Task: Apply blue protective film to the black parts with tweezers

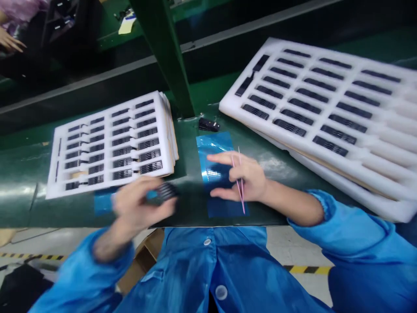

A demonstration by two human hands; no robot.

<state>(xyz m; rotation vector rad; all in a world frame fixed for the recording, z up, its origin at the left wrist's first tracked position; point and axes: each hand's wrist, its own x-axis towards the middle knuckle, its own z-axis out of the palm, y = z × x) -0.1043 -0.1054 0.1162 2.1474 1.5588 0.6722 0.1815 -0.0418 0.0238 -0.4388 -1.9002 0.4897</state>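
Note:
My left hand (140, 204), smeared by motion, is closed on a small black ribbed part (167, 191) near the front corner of the left foam tray (109, 182). Pink tweezers (241, 201) are tucked in the curled fingers of my right hand (244, 176), while its index finger and thumb are spread apart. That hand hovers over a shiny blue film sheet (216, 143), and I cannot tell whether it touches it. Black slotted parts sit in rows in the left tray. Just behind the sheet lies a small stack of black parts (209, 125).
A larger white foam tray (312, 145) of black parts stands at the right, its right-hand slots unfilled. A green post (166, 56) rises behind the sheet. At the far upper left are another person's hand (9, 41) and a yellow note (127, 25).

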